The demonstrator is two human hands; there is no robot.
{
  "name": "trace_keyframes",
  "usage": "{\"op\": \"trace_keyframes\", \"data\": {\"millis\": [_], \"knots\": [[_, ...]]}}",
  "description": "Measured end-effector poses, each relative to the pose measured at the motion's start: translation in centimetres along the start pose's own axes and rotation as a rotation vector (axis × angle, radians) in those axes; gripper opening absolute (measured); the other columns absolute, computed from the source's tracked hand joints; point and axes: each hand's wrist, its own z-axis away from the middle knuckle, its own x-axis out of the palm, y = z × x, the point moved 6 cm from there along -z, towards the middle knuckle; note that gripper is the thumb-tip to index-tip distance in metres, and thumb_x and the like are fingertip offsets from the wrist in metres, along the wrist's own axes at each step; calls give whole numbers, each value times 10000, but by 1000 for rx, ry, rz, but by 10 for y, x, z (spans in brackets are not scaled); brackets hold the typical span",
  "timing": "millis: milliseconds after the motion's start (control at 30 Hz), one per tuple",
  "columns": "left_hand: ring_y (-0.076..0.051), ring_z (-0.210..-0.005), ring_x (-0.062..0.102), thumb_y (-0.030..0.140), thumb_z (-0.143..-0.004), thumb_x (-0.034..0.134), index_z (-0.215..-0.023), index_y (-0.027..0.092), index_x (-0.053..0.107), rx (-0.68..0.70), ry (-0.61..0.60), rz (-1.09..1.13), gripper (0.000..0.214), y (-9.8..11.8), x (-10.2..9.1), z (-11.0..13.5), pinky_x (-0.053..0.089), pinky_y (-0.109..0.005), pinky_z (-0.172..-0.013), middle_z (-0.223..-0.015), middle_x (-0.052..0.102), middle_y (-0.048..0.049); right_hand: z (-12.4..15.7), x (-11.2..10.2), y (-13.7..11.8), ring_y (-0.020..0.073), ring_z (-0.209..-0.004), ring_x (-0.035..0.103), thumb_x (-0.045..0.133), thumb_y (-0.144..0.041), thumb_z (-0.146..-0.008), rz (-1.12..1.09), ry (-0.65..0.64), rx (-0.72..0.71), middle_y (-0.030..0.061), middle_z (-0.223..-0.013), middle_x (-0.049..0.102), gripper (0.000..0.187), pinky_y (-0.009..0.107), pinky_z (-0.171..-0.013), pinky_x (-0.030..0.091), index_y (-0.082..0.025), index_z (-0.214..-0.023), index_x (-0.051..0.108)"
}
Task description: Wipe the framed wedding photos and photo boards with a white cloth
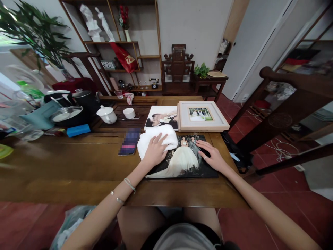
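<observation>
My left hand point(156, 150) rests on a folded white towel point(145, 140), its fingers pressed into the cloth and its thumb at the right side. The towel covers the upper left part of a dark wedding photo panel point(184, 161), which shows a couple with a long white gown. On the panel's right side lies my right hand point(212, 156), fingers stretched out flat and holding nothing. Left of the towel is a phone point(129, 141). Behind the towel lies another photo panel point(161, 116), beside a pale framed picture point(204, 116).
A lidded white cup point(106, 114), a small white bowl point(129, 113), a blue box point(78, 130) and a glass-lidded pot point(67, 114) stand at the left of the wooden table point(78, 166). A dark wooden chair point(281, 104) is close on the right.
</observation>
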Motion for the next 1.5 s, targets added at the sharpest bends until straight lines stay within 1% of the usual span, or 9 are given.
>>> {"op": "trace_keyframes", "data": {"millis": [133, 233, 400, 600, 867, 1000, 1167, 1267, 1500], "knots": [[-344, -1351, 339, 181, -842, 481, -1045, 168, 698, -20, -38, 14, 298, 10, -3, 6, 328, -513, -1054, -1436, 446, -103, 1, 1, 0, 260, -1278, 492, 518, -308, -905, -10, 10, 10, 65, -1324, 588, 361, 537, -1083, 378, -276, -1256, 595], [-354, -1350, 339, 173, -813, 512, -1027, 187, 702, 17, -35, 54, 286, 34, -11, 39, 330, -524, -1052, -1436, 445, -103, 1, 2, 0, 250, -1285, 485, 512, -299, -909, -10, 10, 8, 66, -1327, 586, 362, 529, -1086, 377, -272, -1261, 590], [-341, -1378, 290, 201, -785, 572, -758, 197, 707, 122, 32, 56, 137, 59, -17, 85, 325, -500, -1057, -1502, 348, -71, 0, 1, 0, 246, -1280, 488, 521, -288, -904, -9, 9, 5, 74, -1307, 600, 352, 523, -1086, 379, -263, -1246, 603], [-348, -1357, 324, 186, -771, 585, -713, 179, 686, 200, 75, -29, 117, 45, -8, 69, 356, -491, -1036, -1468, 394, -111, -2, -1, 0, 260, -1243, 521, 537, -299, -895, -4, 40, -9, 80, -1280, 618, 347, 536, -1055, 407, -278, -1232, 615], [-335, -1340, 364, 178, -788, 569, -867, 196, 710, 118, 60, 4, 163, 36, -7, 49, 377, -476, -1028, -1450, 425, -100, -17, 0, 8, 263, -1230, 528, 536, -285, -894, 30, 48, -55, 91, -1280, 616, 344, 536, -1041, 422, -263, -1227, 621], [-332, -1345, 361, 134, -814, 504, -952, 162, 712, -9, 39, -17, 251, 15, -11, 20, 383, -468, -1022, -1449, 421, -127, -17, 1, 8, 258, -1253, 507, 521, -273, -905, 22, 24, -58, 91, -1307, 597, 359, 532, -1052, 411, -254, -1255, 599], [-308, -1376, 316, 122, -842, 478, -1043, 137, 689, 45, -31, 38, 292, -1, -1, -14, 352, -455, -1065, -1474, 386, -120, -16, 1, 8, 249, -1274, 490, 517, -281, -910, 4, 10, -52, 83, -1319, 590, 366, 509, -1075, 395, -255, -1268, 588], [-313, -1366, 333, 102, -824, 493, -1059, 138, 683, 64, -62, 71, 304, 8, -2, -5, 349, -471, -1068, -1451, 417, -130, -16, 1, 9, 248, -1277, 489, 520, -293, -910, 5, 10, -48, 76, -1319, 591, 364, 503, -1080, 392, -261, -1266, 591], [-303, -1392, 285, 99, -794, 540, -1053, 220, 684, 241, -125, 214, 320, 56, -22, 66, 358, -489, -1065, -1514, 321, -80, -15, 1, 11, 258, -1265, 500, 519, -296, -910, 11, 18, -49, 86, -1316, 592, 360, 523, -1068, 398, -254, -1259, 596]]}}
